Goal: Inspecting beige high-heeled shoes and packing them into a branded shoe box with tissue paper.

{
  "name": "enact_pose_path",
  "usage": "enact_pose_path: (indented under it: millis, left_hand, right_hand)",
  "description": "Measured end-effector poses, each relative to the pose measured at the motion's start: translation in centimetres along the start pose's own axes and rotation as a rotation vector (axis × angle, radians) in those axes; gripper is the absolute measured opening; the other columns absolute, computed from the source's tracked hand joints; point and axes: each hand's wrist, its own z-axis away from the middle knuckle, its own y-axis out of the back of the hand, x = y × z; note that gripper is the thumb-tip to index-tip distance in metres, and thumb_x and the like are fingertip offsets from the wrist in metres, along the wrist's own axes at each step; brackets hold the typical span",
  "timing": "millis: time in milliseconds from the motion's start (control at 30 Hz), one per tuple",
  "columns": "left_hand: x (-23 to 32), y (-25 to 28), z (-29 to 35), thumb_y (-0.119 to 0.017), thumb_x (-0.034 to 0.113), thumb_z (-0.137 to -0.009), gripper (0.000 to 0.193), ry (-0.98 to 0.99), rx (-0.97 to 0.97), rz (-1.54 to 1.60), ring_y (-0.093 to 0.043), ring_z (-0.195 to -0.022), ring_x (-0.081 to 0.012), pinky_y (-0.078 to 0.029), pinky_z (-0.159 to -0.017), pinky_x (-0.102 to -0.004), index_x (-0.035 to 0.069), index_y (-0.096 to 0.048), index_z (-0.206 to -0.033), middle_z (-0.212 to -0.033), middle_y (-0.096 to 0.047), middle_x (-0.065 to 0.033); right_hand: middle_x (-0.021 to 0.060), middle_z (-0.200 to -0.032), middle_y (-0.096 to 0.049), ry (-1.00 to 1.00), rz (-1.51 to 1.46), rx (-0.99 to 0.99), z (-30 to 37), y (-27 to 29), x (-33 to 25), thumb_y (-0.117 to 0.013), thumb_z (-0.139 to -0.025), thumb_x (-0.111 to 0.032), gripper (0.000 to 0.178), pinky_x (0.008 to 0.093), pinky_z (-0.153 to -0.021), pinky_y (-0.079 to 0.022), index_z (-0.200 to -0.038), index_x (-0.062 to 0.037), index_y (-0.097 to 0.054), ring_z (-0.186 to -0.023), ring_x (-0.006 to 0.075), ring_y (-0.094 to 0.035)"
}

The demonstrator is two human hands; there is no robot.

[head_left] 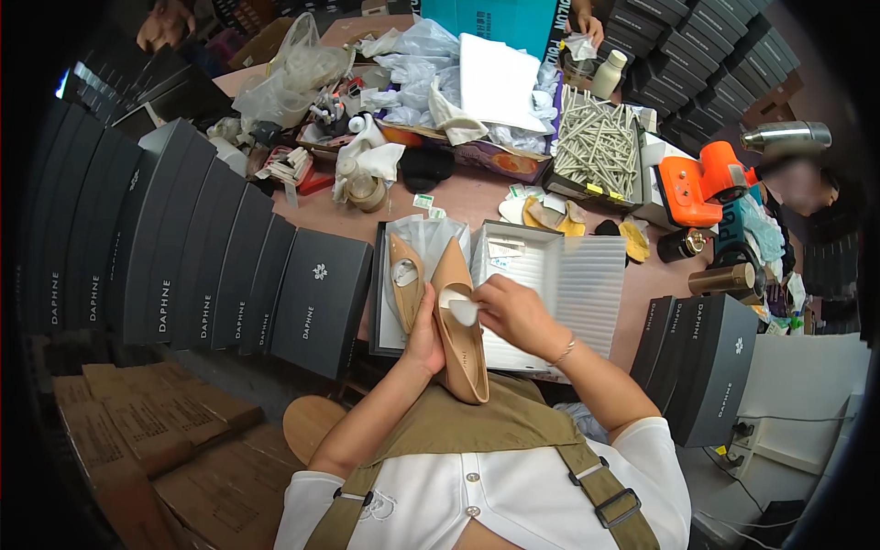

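My left hand (423, 337) is closed round the side of a tan pointed-toe shoe (466, 360), holding it toe away from me above the edge of an open shoebox (385, 323). Between the fingertips of my right hand (513, 313) is a piece of white paper (463, 312), partly inside the shoe's opening. White stuffing shows in the toe. A second tan shoe (403, 275) lies in the left of the box on white tissue, with white stuffing inside it too. White wrapping sheet (591, 293) spreads over the right half of the box, and small packets (505, 248) rest at its far end.
Dark shoeboxes (316, 298) stand in a row at the left, more (701, 367) at the right. Farther back are a box of pale sticks (596, 142), a carton of white tissue (500, 87), an orange tool (701, 183) and a glass jar (365, 191). Another person's hand (591, 29) shows beyond.
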Motion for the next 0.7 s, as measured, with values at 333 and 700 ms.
enact_pose_path:
  millis: [333,700]
  left_hand:
    - [-2.3,-0.6,-1.4,-0.056,0.031,-0.094,0.045,0.073,0.026,-0.126,-0.053,-0.114,-0.0215,-0.046,-0.096,-0.0377,0.005,-0.045,-0.129,-0.124,-0.054,-0.0095]
    - [0.2,0.0,-0.5,-0.057,0.022,-0.091,0.047,-0.012,0.119,-0.247,-0.059,-0.100,-0.0217,-0.052,-0.082,-0.0347,0.007,-0.035,-0.130,-0.114,-0.053,-0.0112]
  right_hand:
    - [0.0189,-0.133,-0.043,-0.285,0.433,0.186,-2.1,-7.7,3.5,-0.068,-0.069,-0.011,0.068,0.0443,-0.087,-0.045,-0.133,-0.0138,-0.044,-0.110,0.0369,-0.050]
    - [0.0182,-0.106,-0.061,-0.593,0.463,-0.168,6.6,-11.3,17.0,-0.074,-0.073,-0.014,0.057,0.0385,-0.079,-0.052,-0.124,-0.0056,-0.050,-0.090,0.0327,-0.062]
